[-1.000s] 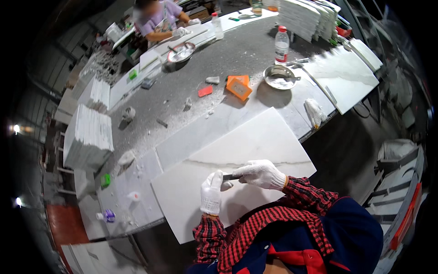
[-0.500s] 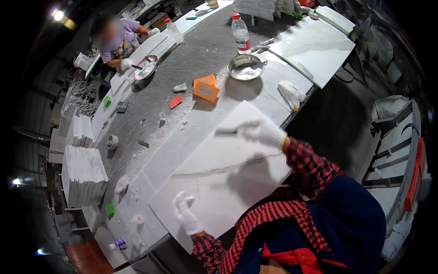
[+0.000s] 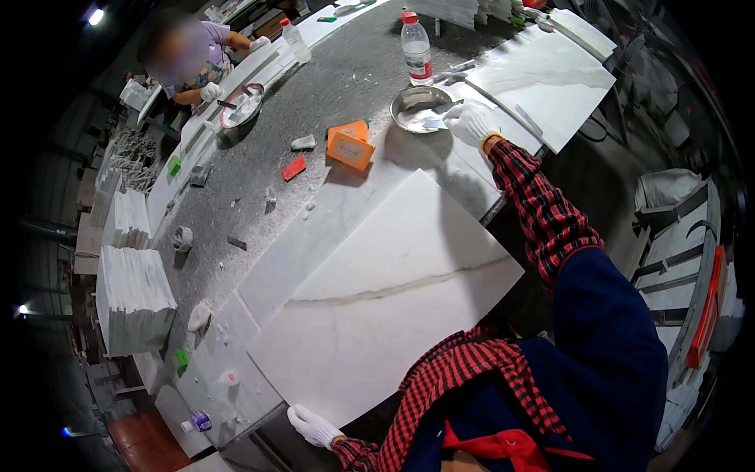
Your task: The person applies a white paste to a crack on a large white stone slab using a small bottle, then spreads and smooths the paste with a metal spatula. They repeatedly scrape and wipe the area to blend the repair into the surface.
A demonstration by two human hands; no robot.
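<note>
A white marble-look tile with a grey-brown vein lies at a slant in front of me, its near part at the table edge. My right hand, in a white knit glove, reaches to the metal bowl of white paste. Its fingers are closed round a putty knife, whose blade dips over the bowl; the handle is mostly hidden. My left hand, gloved alike, is beside the tile's near left edge, fingers loosely stretched and holding nothing I can see.
Behind the tile lie orange boxes, a red block and a plastic bottle with a red cap. Stacked tiles stand at left. Across the table a gloved co-worker sits near another bowl.
My right hand has moved with the putty knife from above the tile to the bowl, farther off. My left hand has dropped from over the tile to its near edge.
</note>
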